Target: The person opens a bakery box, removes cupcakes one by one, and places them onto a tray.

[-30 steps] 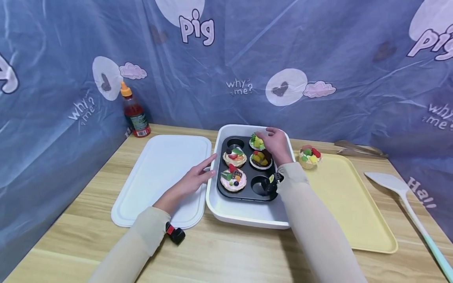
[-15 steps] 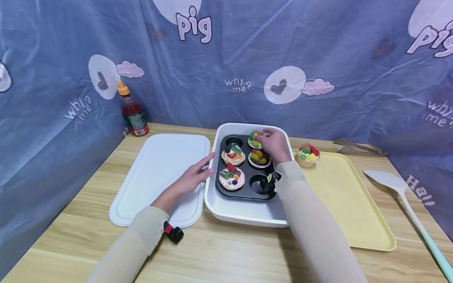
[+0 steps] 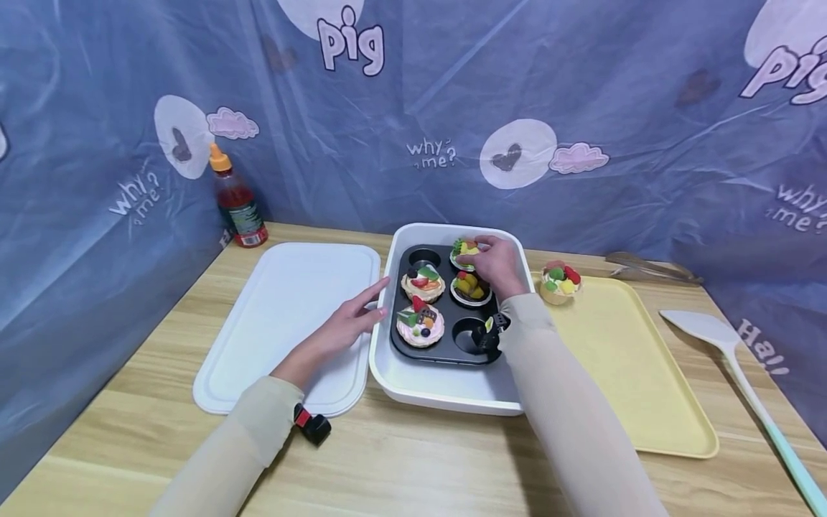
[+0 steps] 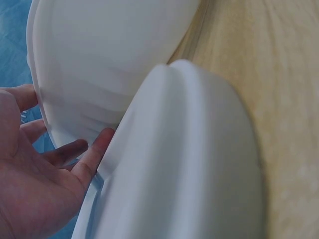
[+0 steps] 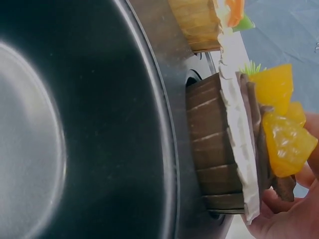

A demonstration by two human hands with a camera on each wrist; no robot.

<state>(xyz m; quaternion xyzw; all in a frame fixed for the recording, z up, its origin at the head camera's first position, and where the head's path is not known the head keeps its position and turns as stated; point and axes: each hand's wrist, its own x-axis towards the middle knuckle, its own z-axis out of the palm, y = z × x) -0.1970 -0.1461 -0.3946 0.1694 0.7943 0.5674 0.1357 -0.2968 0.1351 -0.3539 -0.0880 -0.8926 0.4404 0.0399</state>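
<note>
My right hand [image 3: 499, 264] reaches into the white basin [image 3: 446, 402] and pinches a fruit tart [image 3: 464, 251] with green and yellow topping, at the back right cup of a black muffin tin [image 3: 446, 350]. In front of that tart sits a brown cupcake [image 5: 214, 144] topped with yellow fruit; it fills the right wrist view. On the tin's left side are a berry tart [image 3: 423, 283] and a pink-cream tart [image 3: 420, 327]. With fingers extended, my left hand [image 3: 342, 329] touches the basin's left rim; the left wrist view shows its fingertips there.
A white lid [image 3: 284, 316] lies left of the basin, a sauce bottle [image 3: 240, 205] behind it. On the right, another fruit tart [image 3: 559, 282] stands at the corner of a yellow tray [image 3: 620, 359]. Beyond are a long-handled spatula [image 3: 743, 373] and tongs [image 3: 649, 268].
The head view has shifted slightly, moving everything a little left in the picture. Both hands stay nearly in place, the right at the back right tart and the left at the rim.
</note>
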